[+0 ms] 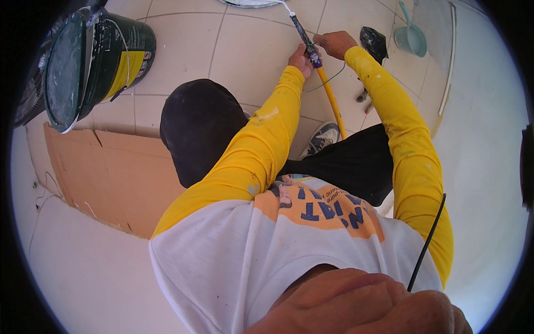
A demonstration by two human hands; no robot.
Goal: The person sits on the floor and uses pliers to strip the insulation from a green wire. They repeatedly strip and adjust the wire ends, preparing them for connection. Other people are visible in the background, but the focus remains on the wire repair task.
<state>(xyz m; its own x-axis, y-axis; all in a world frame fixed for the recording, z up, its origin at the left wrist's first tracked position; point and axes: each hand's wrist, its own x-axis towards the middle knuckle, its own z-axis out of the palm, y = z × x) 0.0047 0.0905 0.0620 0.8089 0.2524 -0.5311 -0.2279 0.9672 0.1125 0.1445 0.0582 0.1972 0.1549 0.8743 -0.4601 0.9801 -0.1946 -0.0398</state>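
Note:
A paint-smeared dark roller handle point(301, 32) lies against the top of a yellow pole point(330, 97); a white metal rod runs up from its far end. My left hand point(302, 60) is closed around the joint of handle and pole from the left. Thin green wire point(337, 74) is wound about the joint and hangs in a loose loop below it. My right hand point(336, 44), just right of the joint, has its fingers pinched together on the wire near the handle. The pole's lower end reaches down beside my shoe point(324, 137).
A dark green bucket point(130, 50) with a yellow label stands at the left, above a cardboard sheet point(111, 172). At the upper right are a black plastic bag point(373, 43) and a pale green dipper point(410, 40). A round white-smeared rim point(250, 3) shows at the top edge.

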